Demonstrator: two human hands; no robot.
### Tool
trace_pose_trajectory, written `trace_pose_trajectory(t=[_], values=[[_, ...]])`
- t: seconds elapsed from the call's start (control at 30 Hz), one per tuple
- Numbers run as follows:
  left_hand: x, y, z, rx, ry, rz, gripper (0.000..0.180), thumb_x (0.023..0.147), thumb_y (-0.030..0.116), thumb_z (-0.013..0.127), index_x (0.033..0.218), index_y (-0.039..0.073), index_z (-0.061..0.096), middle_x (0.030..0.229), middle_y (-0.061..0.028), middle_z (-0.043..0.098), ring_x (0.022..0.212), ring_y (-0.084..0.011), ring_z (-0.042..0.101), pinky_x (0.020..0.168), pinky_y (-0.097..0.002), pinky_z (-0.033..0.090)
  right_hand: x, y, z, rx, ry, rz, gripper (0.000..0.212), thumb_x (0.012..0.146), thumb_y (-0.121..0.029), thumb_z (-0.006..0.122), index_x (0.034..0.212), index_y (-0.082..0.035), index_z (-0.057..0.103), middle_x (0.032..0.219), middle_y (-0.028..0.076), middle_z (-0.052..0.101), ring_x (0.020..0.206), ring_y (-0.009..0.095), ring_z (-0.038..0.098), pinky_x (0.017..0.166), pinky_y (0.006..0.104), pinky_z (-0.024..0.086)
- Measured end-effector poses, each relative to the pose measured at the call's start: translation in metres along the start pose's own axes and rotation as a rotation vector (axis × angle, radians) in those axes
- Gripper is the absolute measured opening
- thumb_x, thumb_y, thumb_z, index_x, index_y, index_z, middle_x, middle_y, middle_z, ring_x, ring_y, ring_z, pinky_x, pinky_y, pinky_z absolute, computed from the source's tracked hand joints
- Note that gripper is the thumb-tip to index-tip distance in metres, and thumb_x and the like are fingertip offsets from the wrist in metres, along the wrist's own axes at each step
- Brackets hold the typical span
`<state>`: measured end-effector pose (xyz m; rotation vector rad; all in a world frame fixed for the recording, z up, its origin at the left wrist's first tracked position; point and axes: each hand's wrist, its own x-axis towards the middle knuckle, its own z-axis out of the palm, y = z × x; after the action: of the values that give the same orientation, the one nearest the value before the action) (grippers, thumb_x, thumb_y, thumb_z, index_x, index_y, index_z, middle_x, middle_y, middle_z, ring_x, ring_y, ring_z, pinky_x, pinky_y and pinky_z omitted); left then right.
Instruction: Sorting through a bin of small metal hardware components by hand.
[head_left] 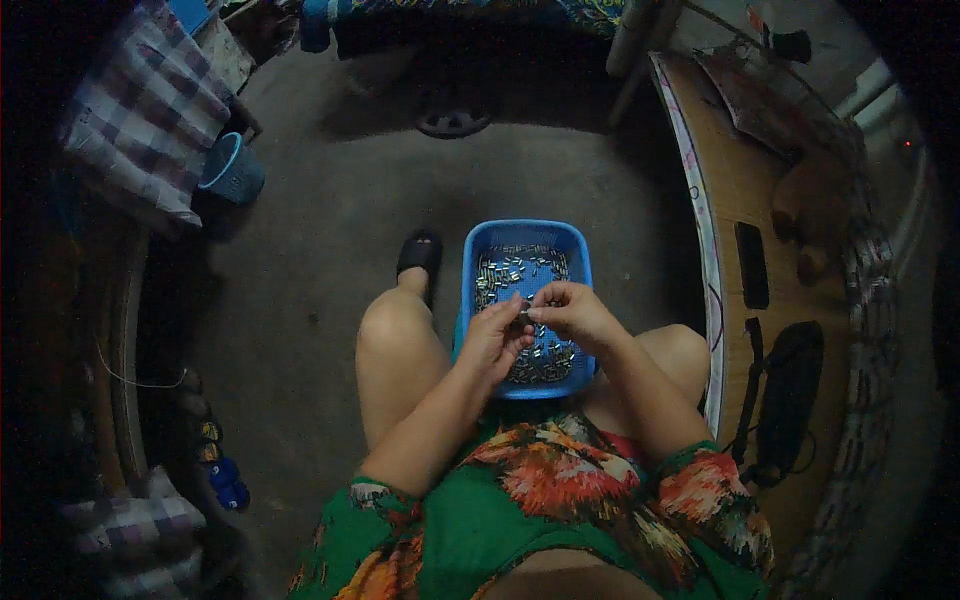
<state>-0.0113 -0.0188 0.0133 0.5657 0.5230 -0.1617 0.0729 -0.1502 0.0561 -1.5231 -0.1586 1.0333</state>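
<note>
A blue plastic basket (470, 300) with a mesh bottom rests between my knees. Many small shiny metal cylinders (495, 275) lie in it, heaped along the left side and at the near end. Above the basket's middle, my left hand (495, 340) is closed, its thumb and fingers around small metal pieces that are partly hidden. My right hand (572, 312) meets it from the right, thumb and forefinger pinched on a small shiny metal piece (525, 315) between the two hands. The exact shape of that piece is too small to tell.
To the right stands a cardboard-topped surface (735, 390) with a dark phone-like slab (752, 265) and a black bag (790, 390) on it. A blue bucket (232, 170) is at the far left, near checked cloth (150, 110). Blue slippers (229, 483) sit at the lower left.
</note>
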Motion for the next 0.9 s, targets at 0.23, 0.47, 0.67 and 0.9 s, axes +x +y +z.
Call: trace_pose_trajectory(t=[0.23, 0.47, 0.67, 0.9], values=[[-0.003, 0.003, 0.001, 0.047, -0.030, 0.008, 0.018, 0.084, 0.022, 0.052, 0.087, 0.004, 0.053, 0.072, -0.0049, 0.056, 0.062, -0.0132, 0.054, 0.052, -0.0235, 0.045, -0.001, 0.002, -0.003, 0.037, -0.063, 0.013, 0.015, 0.072, -0.015, 0.066, 0.079, -0.007, 0.055, 0.059, -0.003, 0.048, 0.045, 0.003, 0.036, 0.039, 0.0174, 0.025], [-0.001, 0.002, 0.000, 0.042, -0.077, 0.055, 0.017, 0.083, 0.020, 0.054, 0.085, 0.004, 0.054, 0.069, -0.0033, 0.056, 0.059, -0.0110, 0.054, 0.051, -0.0221, 0.046, -0.002, 0.005, -0.004, 0.047, -0.058, 0.004, 0.014, 0.073, -0.016, 0.064, 0.079, -0.007, 0.055, 0.061, -0.003, 0.050, 0.046, 0.004, 0.037, 0.040, 0.0174, 0.026], [-0.003, 0.003, 0.001, 0.068, -0.050, 0.048, 0.016, 0.083, 0.019, 0.052, 0.086, 0.003, 0.053, 0.074, -0.0059, 0.057, 0.062, -0.0136, 0.055, 0.052, -0.0229, 0.046, -0.005, 0.005, 0.001, -0.056, -0.004, -0.153, 0.013, 0.073, -0.010, 0.063, 0.081, -0.002, 0.056, 0.076, 0.004, 0.059, 0.071, 0.011, 0.056, 0.063, 0.0227, 0.043], [0.000, 0.005, -0.002, 0.070, -0.173, 0.028, 0.022, 0.084, 0.024, 0.052, 0.091, 0.003, 0.053, 0.074, -0.0049, 0.057, 0.061, -0.0126, 0.055, 0.051, -0.0221, 0.046, -0.004, 0.003, 0.002, -0.052, 0.034, -0.083, 0.018, 0.070, -0.014, 0.067, 0.082, -0.007, 0.055, 0.068, -0.002, 0.052, 0.053, 0.004, 0.043, 0.043, 0.0169, 0.031]])
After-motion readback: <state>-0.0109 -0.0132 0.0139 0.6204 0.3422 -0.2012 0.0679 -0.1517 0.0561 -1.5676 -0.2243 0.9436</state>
